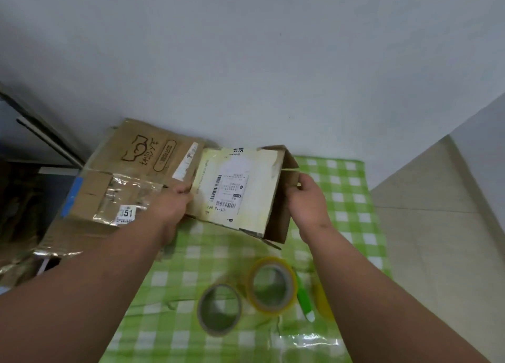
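Green checked tablecloth (341, 198): spread beneath both hands.
Pale-yellow cardboard box with white shipping label (237, 190): tilted, held between the hands above the cloth.
Left hand (172, 207): fingers curled round the box's left edge.
Right hand (308, 201): grips the box's brown right flap.
Yellow tape roll (272, 284): on the cloth, nearer the person than both hands.
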The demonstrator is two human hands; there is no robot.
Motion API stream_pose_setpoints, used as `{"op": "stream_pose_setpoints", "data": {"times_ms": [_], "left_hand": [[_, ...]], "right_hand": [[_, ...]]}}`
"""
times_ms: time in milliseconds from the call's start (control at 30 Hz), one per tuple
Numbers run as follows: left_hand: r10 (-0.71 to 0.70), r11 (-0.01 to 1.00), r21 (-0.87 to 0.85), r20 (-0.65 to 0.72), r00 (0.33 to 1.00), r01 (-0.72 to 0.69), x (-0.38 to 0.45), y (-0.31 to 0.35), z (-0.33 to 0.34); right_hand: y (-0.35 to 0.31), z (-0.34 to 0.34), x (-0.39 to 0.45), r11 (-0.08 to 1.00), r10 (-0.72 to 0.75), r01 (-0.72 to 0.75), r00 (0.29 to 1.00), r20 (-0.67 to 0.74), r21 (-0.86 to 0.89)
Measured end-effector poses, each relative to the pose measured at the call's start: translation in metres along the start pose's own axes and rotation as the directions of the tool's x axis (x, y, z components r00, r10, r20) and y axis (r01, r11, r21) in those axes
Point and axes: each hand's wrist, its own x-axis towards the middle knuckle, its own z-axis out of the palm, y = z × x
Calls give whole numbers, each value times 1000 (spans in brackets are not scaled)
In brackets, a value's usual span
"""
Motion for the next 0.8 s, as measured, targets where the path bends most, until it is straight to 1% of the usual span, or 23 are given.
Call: {"op": "stream_pose_setpoints", "data": {"times_ms": [133,233,300,333,400,467,500,567,633,733,800], "left_hand": [[-13,995,98,48,999,9,-24,-1,15],[110,986,113,119,987,-123,-47,13,22],[212,965,115,187,959,-236,-62,25,31],[259,942,155,222,940,-296,-66,29,35],[312,867,304,289,905,-395,-67,29,43],[320,786,437,318,893,-437,-61,24,48],[330,756,475,317,889,-450,-57,20,49],[377,727,490,302,876,-481,-50,14,47],[407,733,470,276,871,-491,-43,9,41],[400,767,447,229,888,-461,-39,6,34],[416,751,475,199,887,-459,-36,9,33]], "right_hand": [[6,-6,-4,990,-74,71,997,-18,-124],[10,-3,-7,983,-89,87,996,-6,-164],[12,0,-10,986,-71,78,996,51,-148],[13,3,-11,988,-60,71,995,83,-139],[13,7,-13,987,-69,85,991,118,-137],[11,11,-14,980,-96,119,986,139,-161],[9,13,-14,975,-103,129,984,148,-179],[6,13,-15,970,-99,130,983,155,-205],[6,12,-14,974,-69,94,989,128,-206],[5,8,-11,979,3,12,997,73,-204],[3,7,-10,987,51,-40,996,68,-158]]}}
